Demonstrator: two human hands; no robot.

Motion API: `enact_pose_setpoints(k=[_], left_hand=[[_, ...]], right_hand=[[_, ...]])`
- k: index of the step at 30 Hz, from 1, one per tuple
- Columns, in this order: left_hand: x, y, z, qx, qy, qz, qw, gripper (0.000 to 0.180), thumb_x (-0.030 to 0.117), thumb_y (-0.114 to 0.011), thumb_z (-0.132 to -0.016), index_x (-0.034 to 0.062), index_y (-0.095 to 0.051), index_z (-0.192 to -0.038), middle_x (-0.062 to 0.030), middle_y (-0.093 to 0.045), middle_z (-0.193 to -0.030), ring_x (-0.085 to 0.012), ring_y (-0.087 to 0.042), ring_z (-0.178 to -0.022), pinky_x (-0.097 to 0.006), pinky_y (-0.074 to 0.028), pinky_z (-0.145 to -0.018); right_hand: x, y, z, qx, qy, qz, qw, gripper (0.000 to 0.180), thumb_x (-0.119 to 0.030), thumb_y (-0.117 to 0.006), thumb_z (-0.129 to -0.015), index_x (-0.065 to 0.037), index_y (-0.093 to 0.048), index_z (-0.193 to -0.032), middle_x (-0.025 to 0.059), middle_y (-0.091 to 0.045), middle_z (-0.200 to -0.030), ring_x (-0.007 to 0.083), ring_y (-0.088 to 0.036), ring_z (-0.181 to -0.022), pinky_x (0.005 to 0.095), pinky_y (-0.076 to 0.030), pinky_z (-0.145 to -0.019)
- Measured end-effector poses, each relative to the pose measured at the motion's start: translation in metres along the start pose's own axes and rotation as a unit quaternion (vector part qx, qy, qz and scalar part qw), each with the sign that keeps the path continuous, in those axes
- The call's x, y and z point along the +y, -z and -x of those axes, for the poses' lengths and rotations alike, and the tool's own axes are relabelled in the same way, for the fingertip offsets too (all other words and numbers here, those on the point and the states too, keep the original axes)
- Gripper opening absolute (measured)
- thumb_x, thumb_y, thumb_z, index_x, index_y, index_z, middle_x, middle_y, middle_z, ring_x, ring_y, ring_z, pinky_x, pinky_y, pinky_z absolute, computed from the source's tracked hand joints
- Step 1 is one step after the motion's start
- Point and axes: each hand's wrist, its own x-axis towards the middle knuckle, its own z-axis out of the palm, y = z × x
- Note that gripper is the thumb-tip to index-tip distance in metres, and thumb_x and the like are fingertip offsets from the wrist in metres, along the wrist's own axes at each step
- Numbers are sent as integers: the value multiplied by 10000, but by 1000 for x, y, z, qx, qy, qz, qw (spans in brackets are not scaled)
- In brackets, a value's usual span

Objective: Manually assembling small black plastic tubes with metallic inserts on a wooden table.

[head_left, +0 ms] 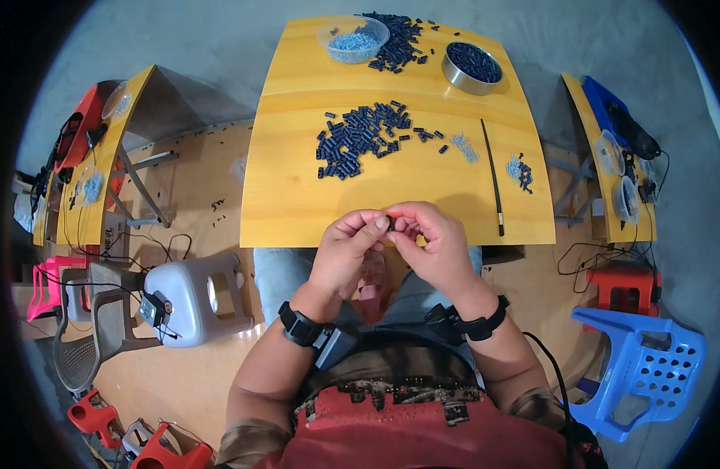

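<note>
At the table's near edge, my left hand (350, 248) and my right hand (433, 244) meet fingertip to fingertip. Between them is a small black plastic part (390, 223), mostly covered by the fingers; both hands pinch it. Beyond the hands, a loose heap of short black cylindrical parts (360, 137) covers the middle of the yellow table (282, 211). To its right lie a patch of tiny grey pins (465, 147), a thin black rod (493, 176) and a little mixed group of grey and black bits (521, 172).
At the far side are a clear bowl (354, 41) of blue-grey pieces, a metal bowl (471, 67) of black parts and another black heap (399, 39). A white stool (180, 293) stands left, a blue stool (649, 367) right. Side tables with cables flank me.
</note>
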Motion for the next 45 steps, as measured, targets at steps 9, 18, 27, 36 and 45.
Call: enact_pose_setpoints(k=[9,18,27,36,45], left_hand=[[-5,-2,9,-61,58,91,992,178,161,-548,-920,21,-607,-1013,-48,-642,-904,-110,-589,-782,-246,-481,-743],[-7,-7,14,-41,-11,-10,999,173,30,-620,-851,21,-611,-1024,-47,-632,-911,-108,-582,-794,-244,-486,-742],[-8,-9,9,-18,-36,-24,999,131,81,-637,-860,16,-612,-971,-19,-635,-850,-53,-551,-683,-169,-433,-553],[-4,-2,-11,25,-15,-38,999,94,107,-585,-893,32,-595,-949,-60,-648,-885,-125,-605,-768,-260,-493,-713],[1,13,-28,45,-3,-53,998,100,84,-603,-877,18,-588,-950,-59,-640,-858,-132,-606,-758,-263,-505,-691]], right_hand=[[-2,13,14,-3,19,43,999,233,39,-639,-745,-32,-611,-965,41,-573,-760,95,-558,-625,213,-462,-564],[-2,11,16,3,14,40,999,213,40,-634,-741,-41,-604,-936,43,-557,-763,104,-550,-642,222,-455,-557],[2,12,12,-9,82,134,988,223,-19,-633,-721,-52,-595,-939,121,-603,-847,314,-590,-780,370,-490,-664],[43,67,-22,77,-84,168,979,109,-41,-658,-729,-1,-625,-824,128,-597,-771,253,-601,-666,327,-488,-601],[90,115,-62,163,-91,315,930,69,-24,-647,-727,-12,-632,-793,144,-616,-767,266,-610,-671,324,-488,-606]])
